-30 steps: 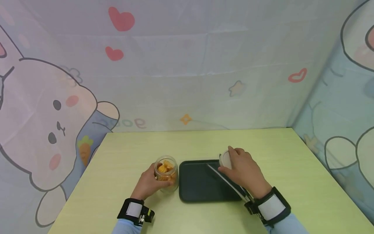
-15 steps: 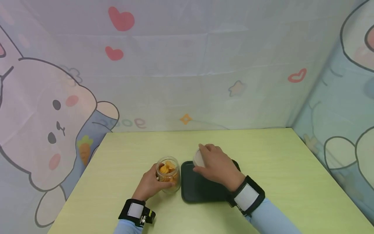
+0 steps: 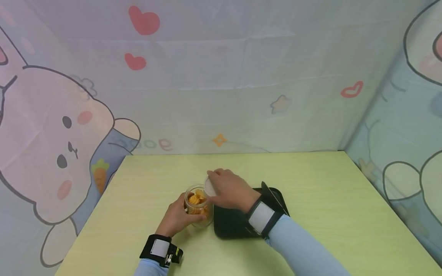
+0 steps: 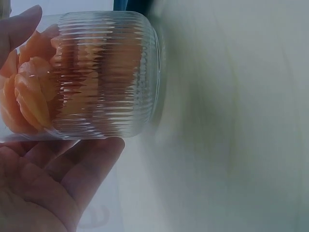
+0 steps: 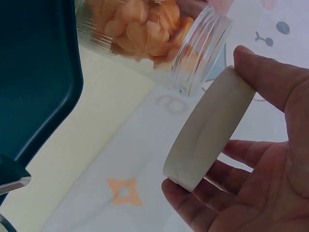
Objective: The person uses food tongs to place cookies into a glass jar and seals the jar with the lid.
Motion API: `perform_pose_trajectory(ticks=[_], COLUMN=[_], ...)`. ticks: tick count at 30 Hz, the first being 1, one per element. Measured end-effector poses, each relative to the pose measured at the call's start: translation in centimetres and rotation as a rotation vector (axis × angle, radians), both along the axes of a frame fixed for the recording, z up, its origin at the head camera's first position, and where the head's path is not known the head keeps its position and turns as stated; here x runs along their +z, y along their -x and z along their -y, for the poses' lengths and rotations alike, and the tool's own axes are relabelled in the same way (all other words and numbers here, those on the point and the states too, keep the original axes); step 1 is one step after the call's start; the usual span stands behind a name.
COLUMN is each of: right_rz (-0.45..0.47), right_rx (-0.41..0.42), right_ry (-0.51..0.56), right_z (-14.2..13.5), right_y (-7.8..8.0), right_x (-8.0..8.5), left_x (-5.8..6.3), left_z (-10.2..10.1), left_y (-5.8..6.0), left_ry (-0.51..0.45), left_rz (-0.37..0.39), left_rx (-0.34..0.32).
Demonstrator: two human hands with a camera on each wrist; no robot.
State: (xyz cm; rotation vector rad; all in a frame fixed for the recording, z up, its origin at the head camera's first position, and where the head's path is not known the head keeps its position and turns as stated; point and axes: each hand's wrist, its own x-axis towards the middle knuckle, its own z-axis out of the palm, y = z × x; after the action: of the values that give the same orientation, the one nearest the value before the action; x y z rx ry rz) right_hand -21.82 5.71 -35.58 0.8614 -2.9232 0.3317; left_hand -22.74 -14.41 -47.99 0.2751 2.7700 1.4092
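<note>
A ribbed clear glass jar [image 3: 203,220] stands upright on the table, with crinkled orange snack pieces [image 4: 34,92] inside. My left hand [image 3: 177,217] grips the jar from the left, thumb and fingers on opposite sides in the left wrist view. My right hand [image 3: 232,189] holds a round white lid [image 5: 210,128] by its edge, thumb on one side and fingers on the other. In the right wrist view the lid is tilted beside the jar's threaded mouth [image 5: 203,50], with a small gap between them.
A dark green tray [image 3: 229,224] lies right of the jar, partly covered by my right forearm. A long thin utensil with metal parts, seemingly tongs [image 3: 272,196], shows at the tray's right side. A printed cloth [image 3: 241,76] hangs behind the table.
My right hand has moved left across the tray with the white lid, to the jar's mouth. My left hand keeps its grip on the jar, which has shifted slightly right.
</note>
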Motion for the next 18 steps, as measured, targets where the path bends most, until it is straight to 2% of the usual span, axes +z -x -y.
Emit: perform_pose_trajectory(ticks=[9, 18], right_rz=[0.057, 0.065], right_rx=[0.054, 0.1], right_ry=[-0.081, -0.144], right_z=[2.2, 4.0], right_y=[0.9, 1.1], right_x=[0.1, 0.1], left_x=[0.1, -0.1], left_z=[0.2, 0.3], left_y=[-0.2, -0.2], left_ry=[-0.012, -0.029], left_rz=[0.021, 0.017], left_rx=[-0.012, -0.027])
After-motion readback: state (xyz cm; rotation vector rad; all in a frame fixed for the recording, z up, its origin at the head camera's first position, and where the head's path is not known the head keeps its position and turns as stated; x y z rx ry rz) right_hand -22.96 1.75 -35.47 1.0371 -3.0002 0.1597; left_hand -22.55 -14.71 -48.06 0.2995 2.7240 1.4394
